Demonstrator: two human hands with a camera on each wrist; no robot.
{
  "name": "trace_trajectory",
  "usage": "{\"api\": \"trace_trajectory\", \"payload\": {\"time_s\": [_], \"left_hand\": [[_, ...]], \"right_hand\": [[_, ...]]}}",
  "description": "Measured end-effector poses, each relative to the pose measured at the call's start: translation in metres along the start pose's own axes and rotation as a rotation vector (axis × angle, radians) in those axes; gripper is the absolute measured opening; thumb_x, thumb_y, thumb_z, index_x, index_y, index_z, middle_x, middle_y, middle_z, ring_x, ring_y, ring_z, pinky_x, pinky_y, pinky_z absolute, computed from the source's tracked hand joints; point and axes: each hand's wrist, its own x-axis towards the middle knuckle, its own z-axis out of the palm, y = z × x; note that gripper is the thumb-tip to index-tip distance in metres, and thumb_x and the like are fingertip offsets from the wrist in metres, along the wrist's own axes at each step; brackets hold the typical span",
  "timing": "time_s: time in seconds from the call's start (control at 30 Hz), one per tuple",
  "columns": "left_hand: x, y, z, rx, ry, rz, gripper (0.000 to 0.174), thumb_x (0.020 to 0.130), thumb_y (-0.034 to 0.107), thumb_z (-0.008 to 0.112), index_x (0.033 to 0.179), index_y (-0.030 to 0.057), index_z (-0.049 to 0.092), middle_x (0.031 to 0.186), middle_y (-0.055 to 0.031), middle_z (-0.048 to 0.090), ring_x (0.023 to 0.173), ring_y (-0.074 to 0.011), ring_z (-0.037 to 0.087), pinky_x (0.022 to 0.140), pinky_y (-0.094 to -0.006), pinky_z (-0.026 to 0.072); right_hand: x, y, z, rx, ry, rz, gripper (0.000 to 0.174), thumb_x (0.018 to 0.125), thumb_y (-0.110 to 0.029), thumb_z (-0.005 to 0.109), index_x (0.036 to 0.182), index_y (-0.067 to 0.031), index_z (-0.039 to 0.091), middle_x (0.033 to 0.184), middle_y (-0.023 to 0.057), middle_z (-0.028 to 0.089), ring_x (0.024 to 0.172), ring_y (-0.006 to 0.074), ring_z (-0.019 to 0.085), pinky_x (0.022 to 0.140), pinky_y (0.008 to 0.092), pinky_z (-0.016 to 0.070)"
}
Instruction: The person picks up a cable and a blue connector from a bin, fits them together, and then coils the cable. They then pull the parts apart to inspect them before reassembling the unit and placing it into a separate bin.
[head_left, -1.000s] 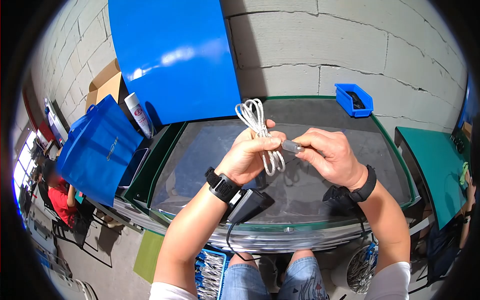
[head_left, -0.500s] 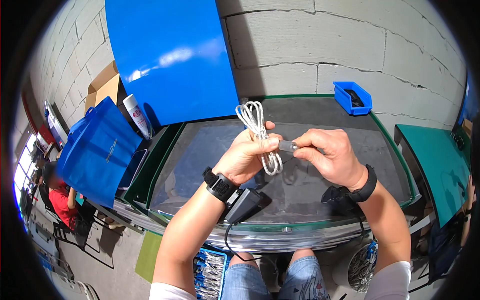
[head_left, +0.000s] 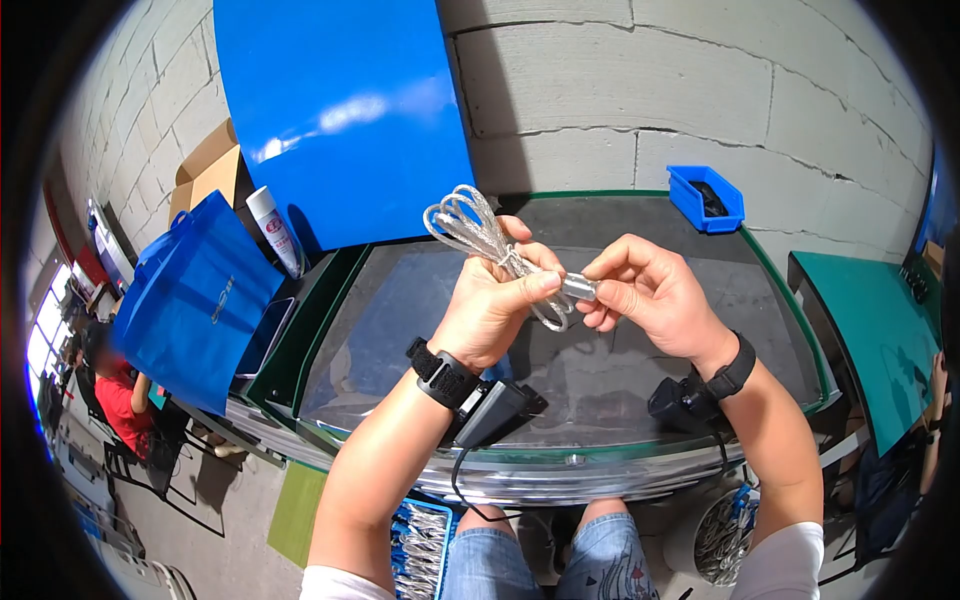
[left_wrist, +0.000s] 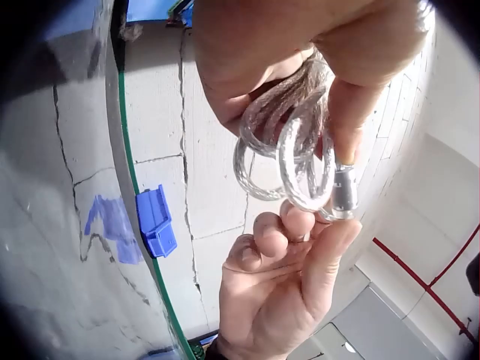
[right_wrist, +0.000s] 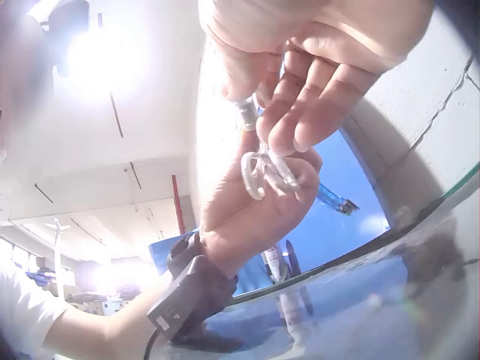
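A coiled, silvery braided cable (head_left: 468,222) is gripped in the left hand (head_left: 485,305), its loops reaching up and left past the fingers. From the coil comes a grey plug (head_left: 578,287), one end pinched by the left thumb and fingers. The right hand (head_left: 665,300) pinches the plug's other end between thumb and fingers. The left wrist view shows the plug (left_wrist: 344,189) upright beside the clear loops (left_wrist: 306,161), the right thumb at its lower end. In the right wrist view the plug (right_wrist: 247,112) is partly covered by fingers.
A dark-topped table (head_left: 640,385) lies beneath the hands. A blue bin (head_left: 706,199) with dark items stands at its back right. At left are a blue bag (head_left: 200,300) and a spray can (head_left: 277,232). Below are a basket (head_left: 420,550) and a bucket (head_left: 690,545) of cables.
The cable coil has tilted to the left and the left fingers have shifted. The plug has turned slightly, and the right hand's fingers have spread and changed their hold on its end.
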Motion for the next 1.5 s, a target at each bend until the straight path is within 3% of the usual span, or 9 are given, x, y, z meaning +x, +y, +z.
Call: {"api": "trace_trajectory", "payload": {"time_s": [0.07, 0.3, 0.37, 0.47, 0.77, 1.07, 1.2, 1.37, 1.5], "left_hand": [[-0.001, 0.000, -0.002, 0.004, -0.008, 0.045, 0.046, 0.076, 0.002, 0.070, 0.109, 0.0119, 0.040, 0.088, -0.0044, 0.061, 0.083, -0.0135, 0.058, 0.079, -0.0298, 0.0442], [-0.002, 0.003, 0.001, -0.048, 0.057, -0.021, 0.043, 0.075, -0.005, 0.065, 0.110, 0.0105, 0.045, 0.099, -0.0076, 0.056, 0.088, -0.0164, 0.060, 0.082, -0.0293, 0.0470], [-0.002, 0.003, 0.000, 0.021, 0.081, -0.004, 0.045, 0.074, -0.007, 0.066, 0.111, 0.0095, 0.045, 0.098, -0.0072, 0.056, 0.090, -0.0172, 0.061, 0.081, -0.0280, 0.0489], [-0.002, 0.003, -0.001, 0.021, 0.098, 0.012, 0.046, 0.073, -0.008, 0.066, 0.110, 0.0093, 0.046, 0.098, -0.0068, 0.056, 0.089, -0.0169, 0.061, 0.079, -0.0264, 0.0496], [-0.002, 0.004, -0.001, -0.007, 0.068, 0.021, 0.051, 0.074, -0.008, 0.067, 0.114, 0.0102, 0.042, 0.096, -0.0064, 0.057, 0.089, -0.0173, 0.062, 0.079, -0.0266, 0.0496], [-0.002, 0.002, -0.002, 0.014, 0.003, 0.013, 0.052, 0.074, -0.005, 0.068, 0.116, 0.0101, 0.042, 0.096, -0.0063, 0.058, 0.089, -0.0179, 0.062, 0.082, -0.0294, 0.0477], [-0.002, 0.001, -0.004, -0.005, 0.002, -0.003, 0.051, 0.074, -0.005, 0.068, 0.116, 0.0100, 0.043, 0.096, -0.0059, 0.058, 0.090, -0.0176, 0.061, 0.083, -0.0290, 0.0473], [-0.001, -0.001, -0.002, -0.037, 0.033, -0.040, 0.048, 0.074, -0.002, 0.069, 0.114, 0.0096, 0.045, 0.097, -0.0052, 0.059, 0.090, -0.0177, 0.062, 0.084, -0.0307, 0.0464], [-0.002, -0.001, -0.001, 0.018, -0.012, -0.032, 0.043, 0.077, 0.002, 0.069, 0.112, 0.0072, 0.044, 0.097, -0.0048, 0.057, 0.091, -0.0159, 0.059, 0.081, -0.0303, 0.0472]], "right_hand": [[0.003, 0.007, -0.001, 0.021, -0.008, -0.082, 0.015, 0.088, -0.009, 0.060, 0.098, -0.0023, 0.053, 0.086, 0.0039, 0.061, 0.076, 0.0084, 0.059, 0.067, 0.0211, 0.0493], [0.002, 0.011, -0.001, -0.109, 0.041, -0.132, 0.017, 0.084, -0.004, 0.061, 0.099, -0.0027, 0.053, 0.086, 0.0022, 0.060, 0.079, 0.0094, 0.059, 0.069, 0.0234, 0.0488], [0.000, 0.005, 0.001, -0.398, 0.079, -0.219, 0.018, 0.082, -0.002, 0.062, 0.098, -0.0025, 0.054, 0.085, 0.0032, 0.061, 0.080, 0.0111, 0.060, 0.070, 0.0243, 0.0490], [0.000, 0.004, 0.002, -0.516, 0.106, -0.305, 0.018, 0.081, -0.002, 0.062, 0.098, -0.0023, 0.055, 0.086, 0.0049, 0.062, 0.081, 0.0124, 0.061, 0.071, 0.0253, 0.0492], [-0.001, 0.003, 0.003, -0.358, 0.085, -0.250, 0.013, 0.084, -0.002, 0.057, 0.097, -0.0008, 0.056, 0.088, 0.0061, 0.062, 0.080, 0.0123, 0.060, 0.072, 0.0260, 0.0494], [-0.001, 0.001, -0.002, -0.492, 0.023, -0.304, 0.013, 0.083, 0.001, 0.054, 0.096, -0.0007, 0.055, 0.086, 0.0049, 0.061, 0.079, 0.0122, 0.059, 0.073, 0.0269, 0.0489], [-0.001, 0.001, 0.000, -0.421, 0.047, -0.261, 0.017, 0.083, 0.000, 0.054, 0.100, -0.0011, 0.053, 0.085, 0.0050, 0.061, 0.079, 0.0116, 0.059, 0.072, 0.0261, 0.0483], [0.000, 0.002, 0.000, -0.303, 0.020, -0.160, 0.023, 0.084, -0.004, 0.057, 0.106, -0.0018, 0.051, 0.086, 0.0043, 0.061, 0.081, 0.0103, 0.058, 0.069, 0.0244, 0.0470], [0.002, 0.003, 0.002, -0.344, 0.014, -0.189, 0.026, 0.085, -0.010, 0.060, 0.107, -0.0017, 0.051, 0.087, 0.0046, 0.061, 0.082, 0.0111, 0.058, 0.069, 0.0247, 0.0468]]}}
